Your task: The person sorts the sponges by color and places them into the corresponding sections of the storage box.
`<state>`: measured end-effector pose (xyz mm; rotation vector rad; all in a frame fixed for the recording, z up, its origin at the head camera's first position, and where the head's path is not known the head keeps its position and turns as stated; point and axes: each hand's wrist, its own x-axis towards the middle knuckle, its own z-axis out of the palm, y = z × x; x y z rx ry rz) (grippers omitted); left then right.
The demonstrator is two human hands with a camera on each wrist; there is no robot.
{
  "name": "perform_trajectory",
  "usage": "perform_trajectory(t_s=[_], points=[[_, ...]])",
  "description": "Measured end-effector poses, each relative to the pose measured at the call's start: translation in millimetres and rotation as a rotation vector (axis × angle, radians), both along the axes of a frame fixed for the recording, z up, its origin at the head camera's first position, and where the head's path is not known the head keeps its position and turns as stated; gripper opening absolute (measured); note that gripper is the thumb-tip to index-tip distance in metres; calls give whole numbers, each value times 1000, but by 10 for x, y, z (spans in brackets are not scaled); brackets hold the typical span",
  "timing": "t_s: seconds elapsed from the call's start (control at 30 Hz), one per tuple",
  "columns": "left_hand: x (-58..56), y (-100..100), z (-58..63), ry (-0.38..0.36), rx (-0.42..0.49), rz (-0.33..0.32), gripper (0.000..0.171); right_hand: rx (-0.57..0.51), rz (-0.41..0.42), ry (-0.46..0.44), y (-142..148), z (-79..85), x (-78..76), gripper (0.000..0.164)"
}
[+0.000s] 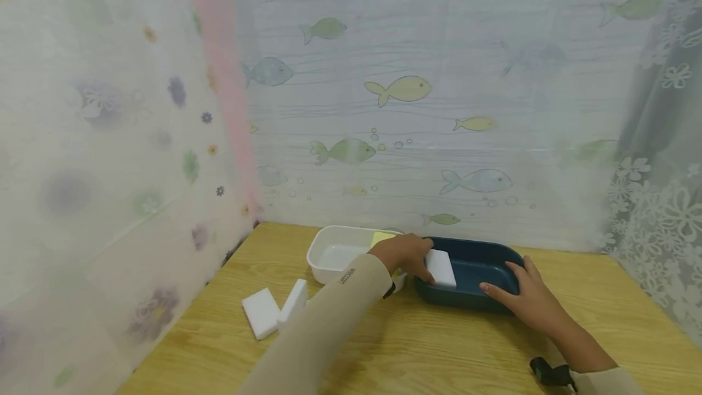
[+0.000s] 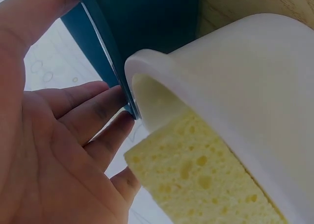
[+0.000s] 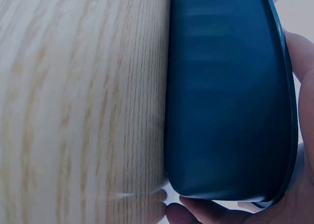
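Note:
A dark blue tub (image 1: 482,303) stands on the table with a white foam block (image 1: 442,268) inside its left end. My left hand (image 1: 404,255) reaches round that end; its fingertips touch the rim in the left wrist view, with the thumb over the edge. The foam block is hidden there. My right hand (image 1: 534,297) holds the tub's right end, thumb at the front rim. In the right wrist view, fingers (image 3: 211,211) of that hand lie against the tub's end. A white tub (image 2: 245,81) with a yellow sponge (image 2: 201,165) in it stands beside the left hand.
Two more white foam blocks, one flat (image 1: 261,313) and one on edge (image 1: 294,302), are at the left of the wooden table (image 1: 406,352). A black device (image 1: 548,373) sits at the right wrist. Curtains printed with fish (image 1: 408,88) and flowers hang behind and beside the table.

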<state>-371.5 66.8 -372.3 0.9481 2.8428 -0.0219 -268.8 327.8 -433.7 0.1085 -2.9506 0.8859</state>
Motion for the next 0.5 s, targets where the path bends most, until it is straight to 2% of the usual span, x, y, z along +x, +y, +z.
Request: perform_trajectory(t_s=[0.17,0.5], points=[[-2,4,-8,6,-23,2,76,-1,0,8,-6,-2,3,100],[-12,-12,-19,-1,-16,12,75,0,2,10,-8,2,10,99]])
